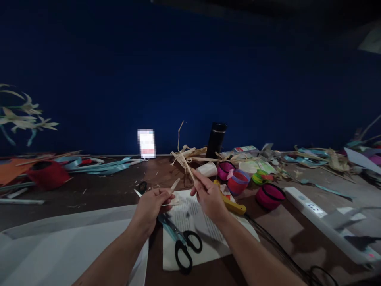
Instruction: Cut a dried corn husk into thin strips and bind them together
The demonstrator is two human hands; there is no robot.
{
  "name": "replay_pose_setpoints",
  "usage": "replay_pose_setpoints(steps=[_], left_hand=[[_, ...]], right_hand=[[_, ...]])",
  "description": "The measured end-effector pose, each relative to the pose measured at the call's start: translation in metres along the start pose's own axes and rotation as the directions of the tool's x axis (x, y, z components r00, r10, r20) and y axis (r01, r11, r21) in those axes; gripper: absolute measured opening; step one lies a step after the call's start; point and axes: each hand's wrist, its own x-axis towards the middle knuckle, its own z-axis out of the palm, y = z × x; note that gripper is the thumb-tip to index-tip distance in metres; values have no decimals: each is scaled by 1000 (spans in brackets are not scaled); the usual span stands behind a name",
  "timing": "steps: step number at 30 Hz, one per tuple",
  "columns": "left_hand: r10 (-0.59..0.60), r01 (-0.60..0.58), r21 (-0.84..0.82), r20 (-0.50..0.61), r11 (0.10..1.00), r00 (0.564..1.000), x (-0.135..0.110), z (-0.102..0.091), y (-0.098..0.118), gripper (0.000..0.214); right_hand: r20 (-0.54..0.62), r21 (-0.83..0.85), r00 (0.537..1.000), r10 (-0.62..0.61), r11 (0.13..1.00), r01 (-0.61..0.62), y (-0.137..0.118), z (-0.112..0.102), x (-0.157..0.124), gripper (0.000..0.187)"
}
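Note:
Between the fingertips of my left hand (156,204) is a small pale petal-shaped piece of dried husk (175,185). My right hand (210,196) is closed on a long thin tan strip of dried plant fibre (186,165), which slants up and left toward a heap of similar dry fibre (190,153). Below both hands lies a printed sheet of paper (212,242). Black-handled scissors (180,234) rest on that sheet, their blades partly under my left hand. A yellow glue gun (235,205) lies just right of my right hand, partly hidden by it.
A black flask (216,141) and a lit phone (147,143) stand at the back by a dark blue wall. Ribbon rolls (270,196) and a white power strip (315,212) are at right. At left are a red roll (49,174), blue ribbons (110,167) and white sheeting (74,246).

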Motion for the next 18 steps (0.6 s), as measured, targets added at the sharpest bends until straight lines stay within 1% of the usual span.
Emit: replay_pose_setpoints(steps=[2, 3, 4, 5, 7, 9, 11, 14, 15, 16, 17, 18], left_hand=[[-7, 7, -26, -15, 1000, 1000, 2, -2, 0, 21], [-7, 7, -38, -8, 999, 1000, 3, -3, 0, 22], [-3, 3, -46, 5, 999, 1000, 3, -3, 0, 23], [7, -6, -50, 23, 999, 1000, 3, -3, 0, 24], [32, -30, -45, 47, 999, 998, 3, -3, 0, 25], [44, -43, -25, 46, 999, 998, 1, -1, 1, 27], [38, -38, 2, 29, 999, 999, 1, 0, 1, 26], [17, -18, 42, 17, 999, 1000, 0, 0, -1, 24], [13, -14, 48, 17, 999, 1000, 0, 0, -1, 22], [11, -12, 52, 19, 999, 1000, 0, 0, -2, 20], [10, -11, 54, 22, 998, 1000, 0, 0, -2, 19], [9, -10, 51, 23, 999, 1000, 0, 0, -2, 18]], right_hand=[[141, 186, 983, 115, 972, -140, 1, 3, 0, 51], [223, 226, 965, 140, 955, -191, 2, 5, 0, 54], [290, 227, 945, 149, 949, -219, 4, 7, -1, 55], [337, 203, 930, 145, 954, -223, 6, 10, -2, 53], [381, 122, 917, 119, 977, -177, 9, 13, -4, 47], [372, 35, 925, 74, 995, -94, 10, 15, -7, 40], [333, -56, 943, -2, 998, 22, 8, 16, -10, 37], [272, -206, 946, -179, 949, 238, 3, 13, -12, 47], [241, -251, 945, -220, 927, 280, 1, 11, -12, 50], [196, -289, 952, -235, 914, 285, 1, 9, -10, 51], [137, -310, 966, -222, 916, 254, 1, 6, -8, 48], [68, -302, 981, -184, 933, 196, 1, 2, -5, 45]])
